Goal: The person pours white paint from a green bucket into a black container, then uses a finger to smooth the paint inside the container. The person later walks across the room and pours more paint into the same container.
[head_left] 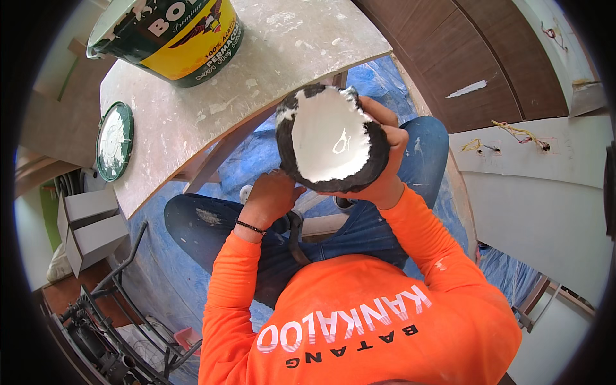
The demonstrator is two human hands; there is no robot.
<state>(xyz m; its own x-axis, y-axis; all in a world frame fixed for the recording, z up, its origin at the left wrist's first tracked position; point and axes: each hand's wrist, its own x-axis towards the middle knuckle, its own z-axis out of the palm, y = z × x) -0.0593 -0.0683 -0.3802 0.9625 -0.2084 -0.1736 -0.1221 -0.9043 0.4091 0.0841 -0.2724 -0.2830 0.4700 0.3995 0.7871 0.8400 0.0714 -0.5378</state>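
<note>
My right hand point(385, 163) holds a black bowl-like container point(287, 149) by its right side and underside, tilted so that its inside faces me. Glossy white paint point(332, 139) coats the inside, with ragged white smears along the rim. Close against the container's lower left edge is my left hand point(272, 197), knuckles up and fingers curled. The container partly hides its fingers, so whether it grips anything is unclear. Beyond both hands, a green paint bucket point(192, 62) with a yellow label stands on a paint-spotted board tabletop point(231, 103). A green lid point(115, 142) smeared with white lies at the tabletop's left edge.
Blue plastic sheeting point(245, 154) covers the floor around my bent knees. Wooden braces point(214, 154) support the tabletop. A black metal-framed machine point(101, 332) stands at lower left. Exposed wires point(524, 137) stick out of the right wall near a brown panel door point(462, 62).
</note>
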